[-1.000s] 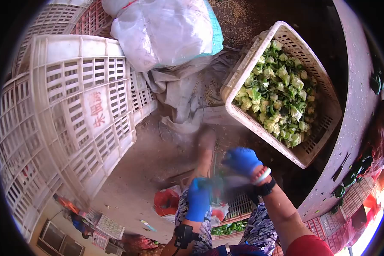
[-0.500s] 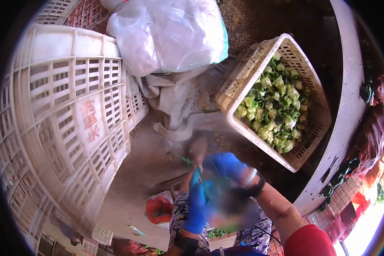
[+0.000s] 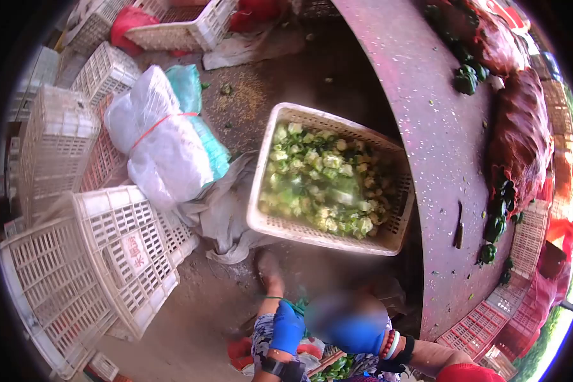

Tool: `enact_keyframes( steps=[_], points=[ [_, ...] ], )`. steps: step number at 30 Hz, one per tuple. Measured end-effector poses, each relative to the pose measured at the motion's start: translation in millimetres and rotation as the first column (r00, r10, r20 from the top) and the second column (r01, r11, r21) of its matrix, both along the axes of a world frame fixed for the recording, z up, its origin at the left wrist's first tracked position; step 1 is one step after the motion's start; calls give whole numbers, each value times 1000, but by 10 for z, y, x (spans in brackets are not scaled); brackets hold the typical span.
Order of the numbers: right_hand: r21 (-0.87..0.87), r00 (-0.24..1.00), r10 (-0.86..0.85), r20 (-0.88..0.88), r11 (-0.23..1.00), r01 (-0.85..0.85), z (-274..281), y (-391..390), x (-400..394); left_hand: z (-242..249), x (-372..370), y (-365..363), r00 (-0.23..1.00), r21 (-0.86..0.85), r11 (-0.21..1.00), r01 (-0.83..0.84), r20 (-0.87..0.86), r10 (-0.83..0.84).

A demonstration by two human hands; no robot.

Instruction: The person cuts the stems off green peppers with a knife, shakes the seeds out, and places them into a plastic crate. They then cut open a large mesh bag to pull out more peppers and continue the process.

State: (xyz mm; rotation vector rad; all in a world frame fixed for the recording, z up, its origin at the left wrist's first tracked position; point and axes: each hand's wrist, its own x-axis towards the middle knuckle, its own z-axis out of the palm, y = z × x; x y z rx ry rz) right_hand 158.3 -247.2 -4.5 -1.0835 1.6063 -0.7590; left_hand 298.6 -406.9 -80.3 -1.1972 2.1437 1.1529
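My left hand (image 3: 288, 328), in a blue glove, is raised over my lap with its fingers curled. Thin green bits show at its fingertips; what it holds I cannot make out. Close beside it on the right is my right hand (image 3: 358, 331), also blue-gloved, its fingers hidden by a dark blur. Beyond both hands stands a white plastic crate (image 3: 325, 246), partly filled with pale green cut vegetable pieces (image 3: 331, 162) that look like pepper cores. Below my hands, whole green peppers (image 3: 342, 368) show near my lap.
A long table (image 3: 404, 95) on the right bears a knife (image 3: 459, 226), green peppers (image 3: 466, 79) and a red mesh sack (image 3: 522, 134). White crates (image 3: 134, 251) stand at left. Tied plastic bundles (image 3: 162, 130) lie behind them. Red crates (image 3: 471, 332) are at lower right.
The view has swung right, so the crate of pieces appears further left and more of the table shows. My right hand has moved lower, and a pale smear now shows over the crate.
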Motion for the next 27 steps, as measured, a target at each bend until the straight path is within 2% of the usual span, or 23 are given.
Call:
enact_keyframes(
  steps=[1,2,3,4,5,6,7,9,10,11,12,13,14,15,16,17,18,19,22,25,27],
  points=[
    [-112,992,-25,-121,994,11,85,-80,-241,331,-260,8,976,303,947,110,147,-160],
    [-219,969,-60,-238,976,6,152,-79,-489,263,-99,274,966,381,889,254,-147,-213],
    [-71,975,-29,-219,997,13,212,31,-698,352,-124,372,940,489,815,310,-285,-187],
    [-21,979,-182,-92,983,180,235,178,-866,602,-333,396,905,595,713,371,-403,-135],
    [44,941,-336,34,941,335,221,364,-971,912,-481,367,935,750,579,318,-350,-59],
    [294,781,-499,375,863,410,163,609,-970,1254,-707,319,962,874,418,249,-274,1],
    [299,721,-538,437,843,448,227,736,-915,1396,-799,315,987,939,341,45,-95,133],
    [318,570,-631,527,768,556,396,1030,-704,1584,-1073,337,913,937,116,-330,285,291],
    [229,638,-605,477,786,575,214,1275,-376,1661,-1399,429,917,704,595,387,-222,-332],
    [187,644,-640,420,755,628,93,1440,-35,1607,-1616,606,910,655,635,410,-244,-336],
    [388,691,-591,417,803,453,285,1426,-88,1550,-1836,790,902,602,673,430,-263,-341],
    [267,641,-711,290,703,659,368,1430,23,1377,-1773,981,982,718,671,185,-113,-150],
    [285,735,-654,178,749,598,704,1476,-220,1208,-1705,1176,997,774,628,-79,53,61],
    [109,776,-626,-80,768,631,623,1608,-107,1126,-1656,1333,982,635,748,191,-119,-149],
    [34,772,-611,-176,780,625,698,1756,-228,1050,-1600,1489,904,410,807,425,-225,-363],
    [-40,767,-585,-264,801,597,803,1891,-363,1027,-1608,1584,787,213,762,611,-265,-557],
    [-9,781,-546,-302,821,571,924,2051,-523,1008,-1609,1674,645,-12,670,743,-255,-720],
    [-4,759,-583,-290,794,608,993,2214,-573,1071,-1737,1808,605,-31,632,774,-260,-753],
    [8,669,-692,-271,693,721,1262,2677,-723,1193,-2224,2404,603,163,583,796,-309,-736],
    [-217,395,-866,-307,468,857,1875,3150,-840,1351,-2534,2952,570,260,507,822,-335,-751],
    [-133,340,-921,-189,367,921,1888,3392,-759,1453,-2707,3312,544,292,463,837,-344,-765]
  ],
)
